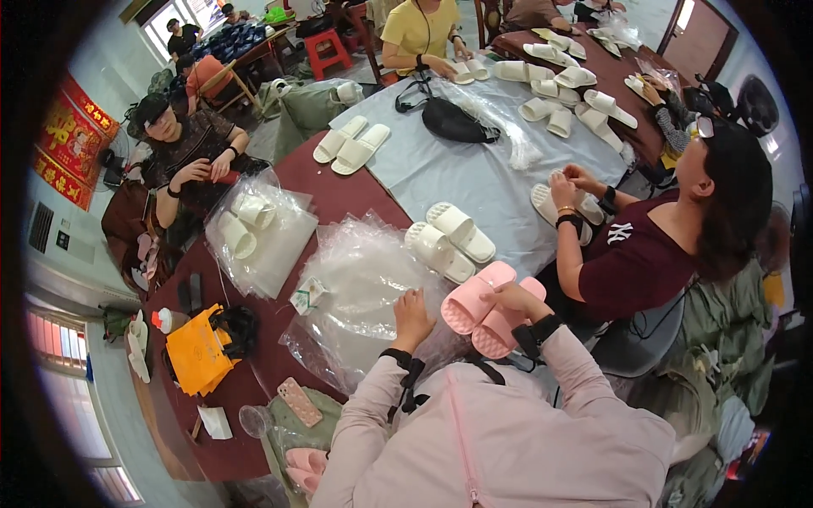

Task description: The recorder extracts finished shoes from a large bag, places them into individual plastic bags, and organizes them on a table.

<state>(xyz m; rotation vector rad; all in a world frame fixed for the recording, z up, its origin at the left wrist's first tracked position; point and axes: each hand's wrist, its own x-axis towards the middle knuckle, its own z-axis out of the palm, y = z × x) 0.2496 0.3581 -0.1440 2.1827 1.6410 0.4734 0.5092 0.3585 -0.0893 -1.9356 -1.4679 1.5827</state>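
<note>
A pair of pink slippers [495, 306] with a bubbled texture is in my right hand [517, 302], its fingers closed over the straps. The slippers sit side by side near the table's front edge. My left hand [412, 320] lies at the right side of a pile of clear plastic bags [360, 271], fingers slightly bent and thumb apart. No object shows in it; whether its fingertips touch a bag is hard to tell. Just beyond my hands lies a pair of cream slippers [450, 240]. A small white-and-green packet [309, 296] rests on the bags.
Another pair of cream slippers [351, 145] lies farther back, near a black waist bag [459, 120]. On the left are a bagged pair [246, 222], an orange bag [201, 350] and a phone [300, 401]. A co-worker [644, 237] sits close on my right; others work around the table.
</note>
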